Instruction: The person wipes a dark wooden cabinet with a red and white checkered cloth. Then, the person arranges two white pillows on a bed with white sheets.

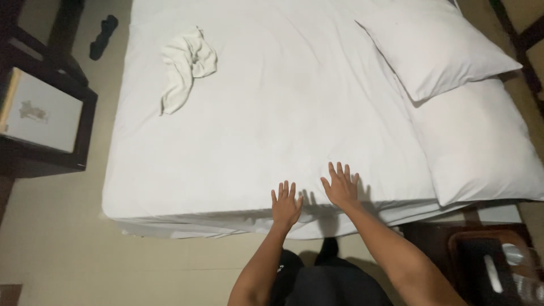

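Observation:
A bed with a white sheet (pixel 266 113) fills most of the head view. My left hand (pixel 285 205) lies flat near the bed's near edge, fingers spread, palm down on the sheet. My right hand (pixel 341 186) rests flat a little further in and to the right, fingers also apart. Neither hand holds anything. A crumpled off-white towel (pixel 186 65) lies on the sheet at the far left. Two white pillows sit on the right: one (pixel 433 48) overlapping the top of the other (pixel 481 141).
A dark wooden side table with a pale top (pixel 42 113) stands left of the bed. A dark sock-like item (pixel 103 37) lies on the beige floor (pixel 73 243). At the lower right is a dark tray (pixel 493 266) with small objects.

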